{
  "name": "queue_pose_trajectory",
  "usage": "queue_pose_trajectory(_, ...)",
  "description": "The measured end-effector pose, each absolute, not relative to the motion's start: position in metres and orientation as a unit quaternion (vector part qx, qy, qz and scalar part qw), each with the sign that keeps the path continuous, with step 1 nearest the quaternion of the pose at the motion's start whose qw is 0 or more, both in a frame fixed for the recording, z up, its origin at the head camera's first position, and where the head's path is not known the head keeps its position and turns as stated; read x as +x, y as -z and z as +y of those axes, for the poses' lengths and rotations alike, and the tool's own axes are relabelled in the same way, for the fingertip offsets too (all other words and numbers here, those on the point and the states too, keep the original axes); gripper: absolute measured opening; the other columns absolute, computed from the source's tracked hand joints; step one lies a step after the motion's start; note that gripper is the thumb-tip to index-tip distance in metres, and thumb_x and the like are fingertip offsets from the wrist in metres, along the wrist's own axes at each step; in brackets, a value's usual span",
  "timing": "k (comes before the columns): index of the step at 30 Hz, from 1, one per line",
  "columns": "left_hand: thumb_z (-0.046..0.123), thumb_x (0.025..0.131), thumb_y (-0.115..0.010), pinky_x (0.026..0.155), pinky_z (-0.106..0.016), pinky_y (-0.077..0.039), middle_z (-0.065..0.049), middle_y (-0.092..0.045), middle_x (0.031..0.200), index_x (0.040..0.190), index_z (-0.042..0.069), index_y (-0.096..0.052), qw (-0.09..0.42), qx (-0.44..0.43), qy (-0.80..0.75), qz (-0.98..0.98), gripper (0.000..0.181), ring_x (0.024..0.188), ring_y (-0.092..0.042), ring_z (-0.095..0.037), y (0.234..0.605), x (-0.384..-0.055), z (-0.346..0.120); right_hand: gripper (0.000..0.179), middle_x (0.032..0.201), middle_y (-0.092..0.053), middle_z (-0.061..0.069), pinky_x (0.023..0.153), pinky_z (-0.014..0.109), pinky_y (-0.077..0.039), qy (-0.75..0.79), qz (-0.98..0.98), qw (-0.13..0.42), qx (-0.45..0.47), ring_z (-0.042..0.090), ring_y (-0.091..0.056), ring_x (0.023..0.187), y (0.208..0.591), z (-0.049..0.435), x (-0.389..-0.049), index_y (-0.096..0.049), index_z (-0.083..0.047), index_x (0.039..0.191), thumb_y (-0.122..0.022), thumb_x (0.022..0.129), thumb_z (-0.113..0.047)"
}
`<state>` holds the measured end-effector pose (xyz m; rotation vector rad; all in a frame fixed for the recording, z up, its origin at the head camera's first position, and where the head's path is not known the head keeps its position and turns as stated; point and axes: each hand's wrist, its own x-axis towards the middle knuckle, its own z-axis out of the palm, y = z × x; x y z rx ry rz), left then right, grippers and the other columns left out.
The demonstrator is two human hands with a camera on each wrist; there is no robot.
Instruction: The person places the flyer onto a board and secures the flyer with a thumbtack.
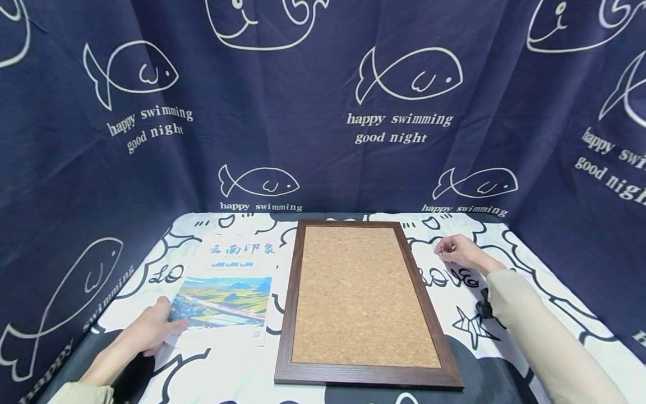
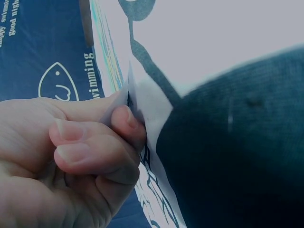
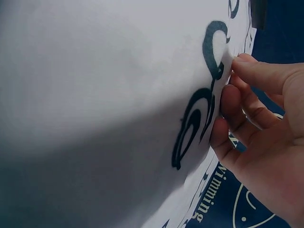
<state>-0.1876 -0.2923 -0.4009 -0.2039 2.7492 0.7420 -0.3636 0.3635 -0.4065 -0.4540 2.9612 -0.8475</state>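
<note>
My left hand (image 1: 153, 325) pinches the lower left edge of a printed poster (image 1: 222, 336), its thumb on top. In the left wrist view, its fingers are curled at the sheet's edge. Purple-blue Chinese lettering and a landscape picture of fields and hills cover the poster. Right of it lies a cork board (image 1: 363, 303) in a dark brown wooden frame. Beyond the board's right side is my right hand (image 1: 459, 251), fingers bent and thumb close to the index finger, just over the cloth. Whether something small is between those fingertips is hidden.
A white cloth (image 1: 237, 373) with black doodles and lettering covers the table. Dark blue curtains (image 1: 323, 112) with white fish drawings enclose the back and both sides. A small black object (image 1: 485, 306) shows at the right wrist.
</note>
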Motion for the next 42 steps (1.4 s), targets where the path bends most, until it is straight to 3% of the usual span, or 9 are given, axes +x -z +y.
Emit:
queue_pose_trajectory(26, 0.012, 0.095, -0.056, 0.035, -0.023, -0.040, -0.009, -0.052, 0.055, 0.107, -0.017, -0.030, 0.138, -0.056, -0.257, 0.955, 0.040, 0.031, -0.043, -0.008, 0.4014, -0.1857, -0.2920, 0.010, 0.067, -0.056, -0.003, 0.054, 0.018, -0.039, 0.271, 0.952, 0.027, -0.142, 0.003, -0.046, 0.059, 0.4078, 0.3692, -0.3705, -0.066, 0.006, 0.087, -0.068, 0.078, 0.002)
queue_pose_trajectory(38, 0.009, 0.095, -0.053, 0.034, -0.024, -0.039, 0.000, -0.045, 0.046, 0.098, -0.009, -0.041, 0.116, -0.066, -0.301, 0.944, 0.022, 0.030, -0.039, -0.007, 0.4035, -0.1825, -0.2916, 0.009, 0.066, -0.057, 0.000, 0.052, 0.019, -0.040, 0.279, 0.952, 0.032, -0.125, 0.006, -0.048, 0.057, 0.4068, 0.3678, -0.3670, -0.066, 0.008, 0.088, -0.067, 0.080, 0.002)
queue_pose_trajectory(42, 0.009, 0.095, -0.052, 0.034, -0.023, -0.037, 0.002, -0.042, 0.044, 0.103, -0.010, -0.048, 0.112, -0.063, -0.350, 0.928, 0.021, 0.032, -0.037, -0.006, 0.4045, -0.1810, -0.2956, 0.009, 0.063, -0.057, 0.000, 0.051, 0.019, -0.041, 0.292, 0.948, 0.034, -0.125, 0.006, -0.050, 0.055, 0.4080, 0.3682, -0.3675, -0.066, 0.009, 0.087, -0.066, 0.081, 0.003)
